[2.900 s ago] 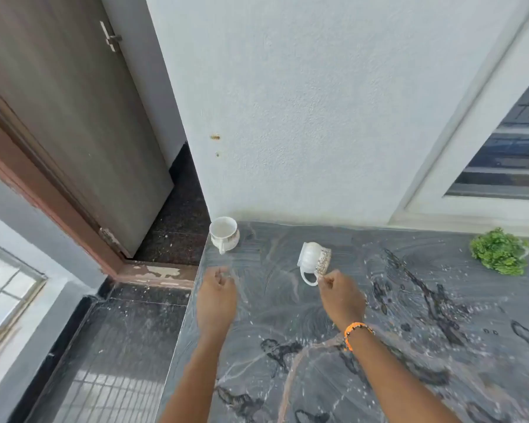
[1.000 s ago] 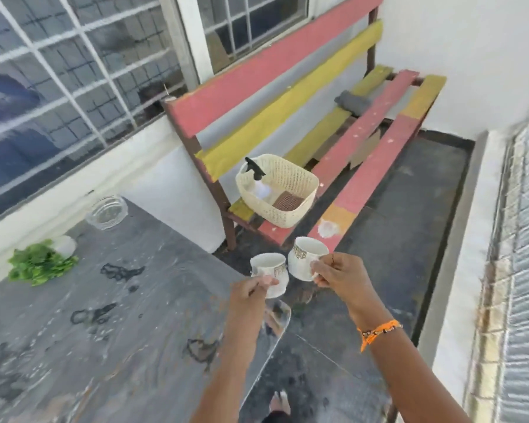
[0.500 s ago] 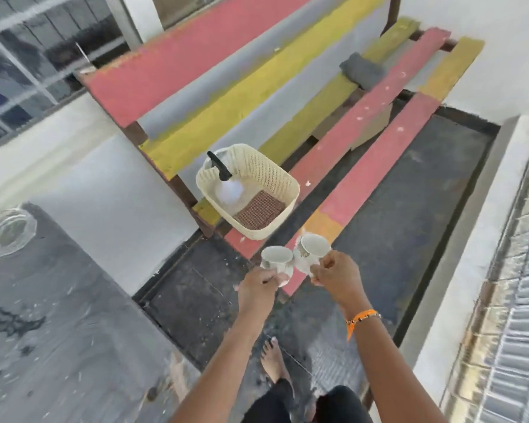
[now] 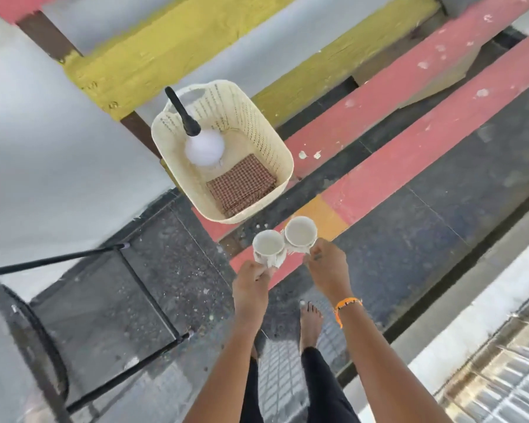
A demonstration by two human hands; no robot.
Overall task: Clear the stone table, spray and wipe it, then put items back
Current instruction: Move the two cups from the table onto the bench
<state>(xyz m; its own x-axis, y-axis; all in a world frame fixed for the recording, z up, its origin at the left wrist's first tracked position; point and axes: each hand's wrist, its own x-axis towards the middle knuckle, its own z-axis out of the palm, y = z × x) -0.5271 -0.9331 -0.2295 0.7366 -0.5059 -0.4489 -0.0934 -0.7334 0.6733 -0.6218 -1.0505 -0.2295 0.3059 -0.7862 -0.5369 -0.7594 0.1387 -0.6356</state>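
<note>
On the bench [image 4: 388, 96], basket [image 4: 283, 160] with spray bottle [image 4: 203, 148] and cloth [image 4: 242, 186]; hands each gripping an empty cup.

A home balcony or porch: painted slatted bench [image 4: 409, 87], dark tiled floor [image 4: 440, 209], plastered wall [image 4: 58, 132].

The two cups [image 4: 284, 239] are looking like glossy white ceramic. The basket [image 4: 266, 141] is showing matt perforated cream plastic, holding a checked woven cloth [image 4: 242, 184]. The bench slats [image 4: 409, 87] are showing rough, chipped painted wood.
</note>
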